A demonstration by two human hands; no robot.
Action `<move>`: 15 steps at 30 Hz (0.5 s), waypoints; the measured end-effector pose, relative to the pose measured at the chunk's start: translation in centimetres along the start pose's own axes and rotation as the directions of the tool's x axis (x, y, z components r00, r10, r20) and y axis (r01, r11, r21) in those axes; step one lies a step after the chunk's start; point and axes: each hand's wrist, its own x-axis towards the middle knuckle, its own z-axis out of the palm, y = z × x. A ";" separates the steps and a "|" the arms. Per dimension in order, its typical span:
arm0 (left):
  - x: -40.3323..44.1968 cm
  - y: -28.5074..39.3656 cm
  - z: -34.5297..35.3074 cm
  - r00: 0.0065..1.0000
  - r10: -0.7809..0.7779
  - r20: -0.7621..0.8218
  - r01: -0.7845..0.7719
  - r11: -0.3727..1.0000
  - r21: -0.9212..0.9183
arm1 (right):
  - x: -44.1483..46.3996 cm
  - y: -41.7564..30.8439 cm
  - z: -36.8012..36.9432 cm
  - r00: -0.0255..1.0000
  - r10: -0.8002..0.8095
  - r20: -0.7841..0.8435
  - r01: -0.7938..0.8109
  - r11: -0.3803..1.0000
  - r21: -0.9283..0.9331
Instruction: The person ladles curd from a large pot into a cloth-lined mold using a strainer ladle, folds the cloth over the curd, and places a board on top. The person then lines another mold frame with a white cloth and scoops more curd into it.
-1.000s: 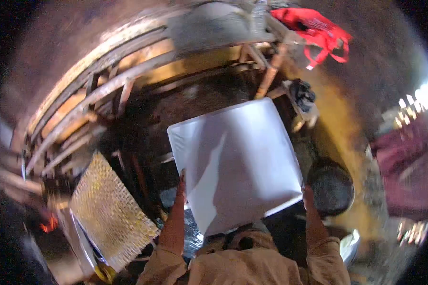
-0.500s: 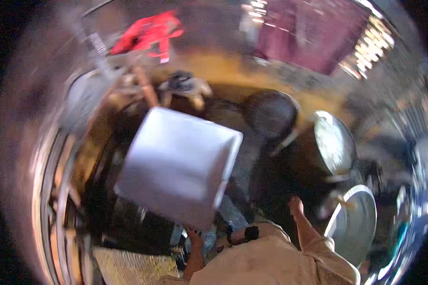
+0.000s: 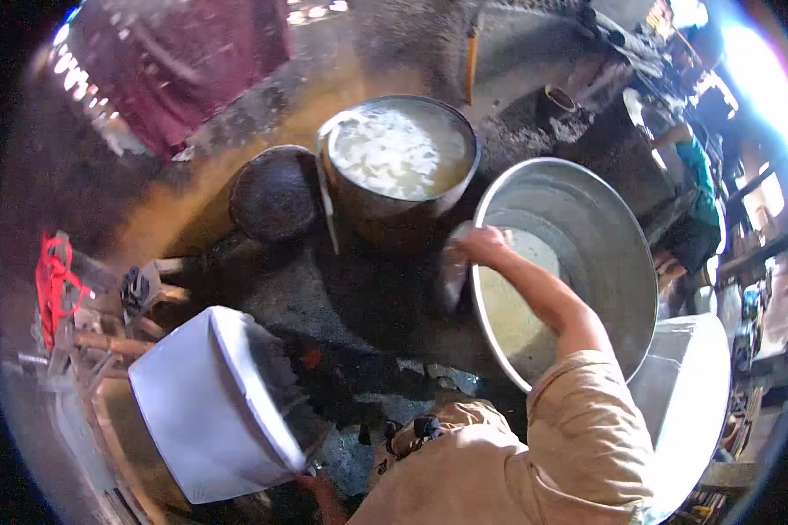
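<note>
At the lower left, a white square tray-like panel tilts beside me, and my left hand grips its bottom corner. My right hand is closed at the left rim of a large metal basin, near a blurred pale object that I cannot make out. Pale liquid lies in the bottom of the basin. Just behind stands a big round vat with white, frothy contents.
A dark round container stands left of the vat. Low wooden stools and a red bag are at the left. A maroon cloth hangs at upper left. Another person is at the right, beyond a white container.
The view has swung right. The white panel has shifted to the lower left, held only by my left hand. My right hand has let go of it and reached the basin's rim.
</note>
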 end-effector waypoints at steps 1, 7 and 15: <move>-1.4 -0.6 1.7 0.999 0.007 0.041 -0.009 0.999 0.051 | 0.1 0.6 -0.1 0.991 -0.084 -0.104 0.087 0.996 0.028; -13.3 -2.5 16.8 0.898 0.005 0.440 -0.205 0.890 0.408 | -10.3 11.5 -5.1 0.928 -0.047 -0.370 0.221 0.869 0.443; -32.7 2.8 48.1 0.451 -0.127 0.883 -0.625 0.662 0.414 | -18.9 24.2 12.6 0.784 0.561 -0.267 -0.051 0.486 0.873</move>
